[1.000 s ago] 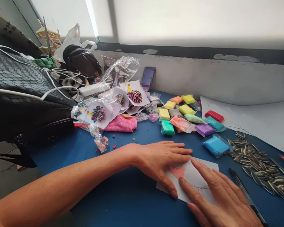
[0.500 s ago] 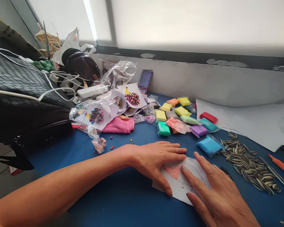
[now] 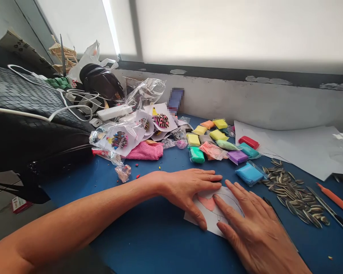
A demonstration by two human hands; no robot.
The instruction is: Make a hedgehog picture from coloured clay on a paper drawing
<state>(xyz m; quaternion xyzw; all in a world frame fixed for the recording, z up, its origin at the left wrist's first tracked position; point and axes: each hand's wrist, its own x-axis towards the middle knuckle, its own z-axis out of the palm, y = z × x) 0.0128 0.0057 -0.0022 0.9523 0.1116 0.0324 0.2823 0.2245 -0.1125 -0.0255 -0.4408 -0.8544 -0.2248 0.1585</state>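
Observation:
A small white sheet of paper (image 3: 213,225) with a line drawing lies on the blue table. A flat patch of salmon-pink clay (image 3: 208,203) covers one end of the drawn outline. My left hand (image 3: 190,190) rests on the paper's left and far edge, fingers stretched out and thumb apart. My right hand (image 3: 250,220) lies over the right part of the sheet, fingers spread, with its index fingertip touching the clay's right edge. Part of the drawing is hidden under the right hand.
Packets of coloured clay, such as a blue packet (image 3: 250,174), lie beyond my hands. Sunflower seeds (image 3: 298,194), an orange tool (image 3: 335,199) and a craft knife (image 3: 331,213) are to the right. A pink cloth (image 3: 145,150), wrapped seed pictures (image 3: 120,140) and a black bag (image 3: 31,125) stand left.
My right hand has shifted slightly left over the paper, its index finger still at the clay. The left hand stays on the sheet. The whole view has moved a little.

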